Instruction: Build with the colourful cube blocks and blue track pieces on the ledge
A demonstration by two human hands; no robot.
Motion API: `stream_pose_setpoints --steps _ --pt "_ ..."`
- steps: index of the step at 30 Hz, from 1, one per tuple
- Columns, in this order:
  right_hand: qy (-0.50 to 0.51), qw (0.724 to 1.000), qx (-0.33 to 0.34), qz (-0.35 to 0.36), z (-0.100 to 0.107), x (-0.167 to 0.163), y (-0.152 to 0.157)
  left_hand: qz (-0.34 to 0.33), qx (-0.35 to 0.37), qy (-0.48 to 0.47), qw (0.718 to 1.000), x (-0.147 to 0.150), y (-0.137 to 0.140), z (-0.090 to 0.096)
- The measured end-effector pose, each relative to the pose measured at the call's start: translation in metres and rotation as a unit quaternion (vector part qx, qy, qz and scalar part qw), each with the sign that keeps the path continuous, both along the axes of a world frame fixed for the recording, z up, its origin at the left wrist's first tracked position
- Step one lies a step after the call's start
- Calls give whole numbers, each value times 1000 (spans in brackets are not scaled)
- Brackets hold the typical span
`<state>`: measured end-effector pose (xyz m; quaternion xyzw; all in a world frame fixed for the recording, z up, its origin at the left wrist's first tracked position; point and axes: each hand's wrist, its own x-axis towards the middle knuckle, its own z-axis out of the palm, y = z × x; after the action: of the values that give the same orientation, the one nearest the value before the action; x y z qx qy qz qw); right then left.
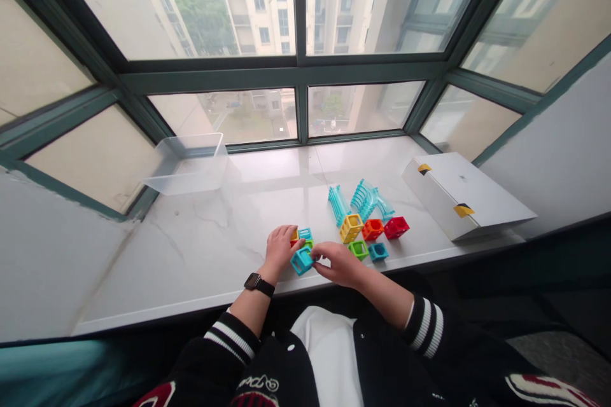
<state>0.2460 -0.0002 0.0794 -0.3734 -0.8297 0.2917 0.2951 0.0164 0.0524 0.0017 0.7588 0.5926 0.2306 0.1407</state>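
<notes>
My left hand (280, 249), with a dark watch on the wrist, is closed around a small cluster of toy blocks in yellow, red, green and blue. At the front of this cluster is a light blue hollow cube block (301, 261). From the right, my right hand (338, 263) pinches that blue block at its right side, thumb and forefinger together. Just right of my right hand lie a green block (358, 250) and a teal block (378, 252). Behind them stand a yellow block (352, 229), an orange block (373, 229) and a red block (396, 227).
Clear blue track pieces (365, 199) lie behind the loose blocks. A white box (470, 194) with yellow-black tabs stands at the right of the marble sill (200, 261). At the back left is a transparent plastic bin (191, 183). Windows enclose the sill.
</notes>
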Motion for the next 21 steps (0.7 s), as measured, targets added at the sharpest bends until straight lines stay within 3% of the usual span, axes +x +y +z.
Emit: stream_pose_setpoints --steps 5,9,12,14,18,21 --pt "124 986 94 -59 15 12 -3 -1 -16 -3 1000 1 -1 3" --pt "163 975 121 -93 18 17 -6 31 -9 -28 999 3 -4 13" --pt "181 970 118 -112 15 20 -6 48 49 -95 993 3 -16 36" --pt "180 969 115 -125 13 21 -5 13 63 -178 982 5 -30 57" --pt "179 968 112 -134 11 18 -3 -70 21 -285 956 13 -59 94" --pt "180 967 128 -125 12 14 -4 -94 8 -289 953 19 -72 106"
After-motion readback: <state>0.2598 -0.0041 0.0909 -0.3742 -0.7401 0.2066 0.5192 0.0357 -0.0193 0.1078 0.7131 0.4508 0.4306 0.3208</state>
